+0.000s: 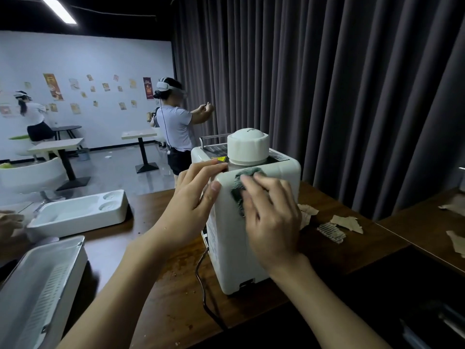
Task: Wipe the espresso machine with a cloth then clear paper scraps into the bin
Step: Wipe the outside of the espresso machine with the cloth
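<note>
Open wooden counter point(113, 235) separates the espresso machine point(234, 260) from the white tray point(83, 222). Paper scraps point(347, 221) obstruct its right side; the power cord point(201, 285) crosses the front.

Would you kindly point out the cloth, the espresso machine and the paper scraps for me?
cloth point(237, 196): head view, on its exposed grey fold.
espresso machine point(234, 250): head view, on its white near panel.
paper scraps point(349, 222): head view, on the tan scrap right of the machine.
</note>
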Demonstrator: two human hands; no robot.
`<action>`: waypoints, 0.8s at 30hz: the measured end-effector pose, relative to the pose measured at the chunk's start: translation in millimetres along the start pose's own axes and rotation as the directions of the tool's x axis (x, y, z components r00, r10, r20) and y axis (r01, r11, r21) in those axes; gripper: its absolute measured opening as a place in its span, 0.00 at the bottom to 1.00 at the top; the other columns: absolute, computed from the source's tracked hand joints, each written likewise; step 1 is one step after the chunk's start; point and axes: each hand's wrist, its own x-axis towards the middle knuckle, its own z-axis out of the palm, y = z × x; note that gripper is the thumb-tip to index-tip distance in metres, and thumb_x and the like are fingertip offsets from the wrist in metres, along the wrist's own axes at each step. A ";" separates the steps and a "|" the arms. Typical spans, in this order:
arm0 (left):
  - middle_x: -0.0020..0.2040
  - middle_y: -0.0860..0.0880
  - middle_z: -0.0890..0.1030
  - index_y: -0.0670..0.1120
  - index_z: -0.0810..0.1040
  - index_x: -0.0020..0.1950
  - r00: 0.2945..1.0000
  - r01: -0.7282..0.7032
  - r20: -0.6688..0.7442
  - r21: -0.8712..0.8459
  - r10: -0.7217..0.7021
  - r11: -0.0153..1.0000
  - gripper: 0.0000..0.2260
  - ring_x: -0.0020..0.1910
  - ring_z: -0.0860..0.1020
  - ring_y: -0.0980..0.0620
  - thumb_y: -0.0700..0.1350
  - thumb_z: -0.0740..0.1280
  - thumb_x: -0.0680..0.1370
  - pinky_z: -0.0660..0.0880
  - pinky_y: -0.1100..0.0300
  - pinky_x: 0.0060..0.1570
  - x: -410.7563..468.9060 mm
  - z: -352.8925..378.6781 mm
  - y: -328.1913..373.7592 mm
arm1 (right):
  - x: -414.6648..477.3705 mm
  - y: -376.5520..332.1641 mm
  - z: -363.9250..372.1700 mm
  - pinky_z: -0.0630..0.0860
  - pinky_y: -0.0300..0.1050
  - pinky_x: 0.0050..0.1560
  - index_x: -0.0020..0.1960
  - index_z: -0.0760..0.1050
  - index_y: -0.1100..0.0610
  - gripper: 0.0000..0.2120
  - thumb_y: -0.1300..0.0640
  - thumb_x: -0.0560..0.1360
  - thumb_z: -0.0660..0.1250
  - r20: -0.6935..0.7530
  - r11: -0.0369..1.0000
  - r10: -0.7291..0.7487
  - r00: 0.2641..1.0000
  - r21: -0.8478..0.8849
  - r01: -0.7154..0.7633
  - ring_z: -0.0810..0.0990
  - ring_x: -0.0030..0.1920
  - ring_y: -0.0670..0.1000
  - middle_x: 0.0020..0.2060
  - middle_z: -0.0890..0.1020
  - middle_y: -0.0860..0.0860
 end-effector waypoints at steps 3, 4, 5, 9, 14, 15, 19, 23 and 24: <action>0.71 0.59 0.68 0.58 0.69 0.73 1.000 -0.008 0.000 -0.002 0.008 1.000 0.18 0.74 0.63 0.55 0.55 0.54 0.83 0.61 0.53 0.74 0.0 -1.1 -2.0 | 2.0 7.3 -0.1 0.78 0.54 0.49 0.57 0.82 0.59 0.09 0.62 0.78 0.68 0.021 0.997 -0.080 0.997 -0.011 0.080 0.80 0.49 0.58 0.49 0.82 0.57; 0.71 0.60 0.67 0.59 0.68 0.73 1.000 -0.010 0.005 0.001 0.010 1.000 0.18 0.74 0.63 0.56 0.55 0.54 0.83 0.61 0.53 0.73 0.1 -1.7 -3.3 | 3.6 12.9 -0.8 0.78 0.55 0.49 0.57 0.82 0.59 0.09 0.62 0.78 0.68 0.025 0.997 -0.078 0.997 -0.002 0.078 0.80 0.49 0.59 0.49 0.82 0.57; 0.70 0.61 0.67 0.59 0.68 0.73 1.000 -0.010 0.010 0.002 0.010 1.000 0.18 0.73 0.62 0.57 0.56 0.54 0.83 0.61 0.53 0.73 0.3 -2.2 -4.7 | 5.0 19.2 -1.9 0.78 0.56 0.49 0.57 0.82 0.60 0.09 0.63 0.78 0.68 0.023 0.998 -0.056 0.998 0.006 0.055 0.80 0.49 0.60 0.49 0.81 0.58; 0.67 0.72 0.64 0.63 0.66 0.73 1.000 -0.006 0.029 0.008 0.006 1.000 0.18 0.73 0.61 0.61 0.58 0.53 0.83 0.61 0.55 0.71 1.1 -2.2 -9.8 | 8.4 40.8 -8.8 0.78 0.52 0.49 0.58 0.81 0.61 0.10 0.62 0.78 0.67 -0.037 0.988 0.150 0.988 0.038 -0.149 0.80 0.50 0.57 0.49 0.79 0.58; 0.66 0.74 0.63 0.63 0.67 0.72 0.999 -0.014 0.030 0.005 0.013 1.000 0.18 0.73 0.61 0.61 0.59 0.54 0.82 0.61 0.57 0.70 3.5 -1.6 -11.0 | 1.8 33.5 -6.7 0.78 0.50 0.50 0.57 0.81 0.62 0.10 0.60 0.78 0.68 -0.046 0.971 0.236 0.971 0.060 -0.233 0.79 0.52 0.55 0.50 0.78 0.59; 0.66 0.71 0.65 0.62 0.67 0.72 1.000 -0.016 0.024 0.003 0.016 1.000 0.18 0.73 0.62 0.60 0.59 0.54 0.82 0.60 0.57 0.70 3.2 -1.4 -10.7 | -0.9 26.6 -4.8 0.78 0.50 0.51 0.57 0.82 0.61 0.10 0.59 0.78 0.68 -0.023 0.974 0.220 0.975 0.066 -0.218 0.79 0.52 0.56 0.50 0.78 0.59; 0.69 0.64 0.67 0.62 0.68 0.72 1.000 -0.013 0.005 -0.015 0.013 1.000 0.17 0.73 0.62 0.59 0.57 0.55 0.82 0.60 0.56 0.72 2.0 -0.8 -9.5 | -6.8 8.6 -1.9 0.80 0.49 0.50 0.56 0.82 0.60 0.11 0.55 0.79 0.68 0.043 0.996 0.070 0.997 0.056 -0.072 0.80 0.51 0.56 0.49 0.79 0.57; 0.69 0.65 0.66 0.62 0.67 0.72 1.000 -0.010 0.015 -0.012 0.011 1.000 0.17 0.73 0.62 0.60 0.58 0.55 0.82 0.59 0.59 0.70 2.0 -1.8 -9.9 | -2.9 21.0 -5.8 0.80 0.53 0.47 0.55 0.82 0.61 0.10 0.58 0.78 0.68 0.049 0.998 -0.012 0.999 0.068 0.009 0.80 0.49 0.58 0.49 0.79 0.58; 0.69 0.66 0.66 0.62 0.67 0.72 1.000 -0.009 0.018 -0.010 0.009 1.000 0.18 0.73 0.62 0.61 0.58 0.54 0.82 0.59 0.59 0.70 2.0 -2.2 -10.2 | -1.9 26.4 -6.9 0.80 0.52 0.47 0.55 0.82 0.62 0.10 0.59 0.78 0.68 0.040 0.997 0.016 0.999 0.070 -0.019 0.80 0.50 0.57 0.50 0.79 0.59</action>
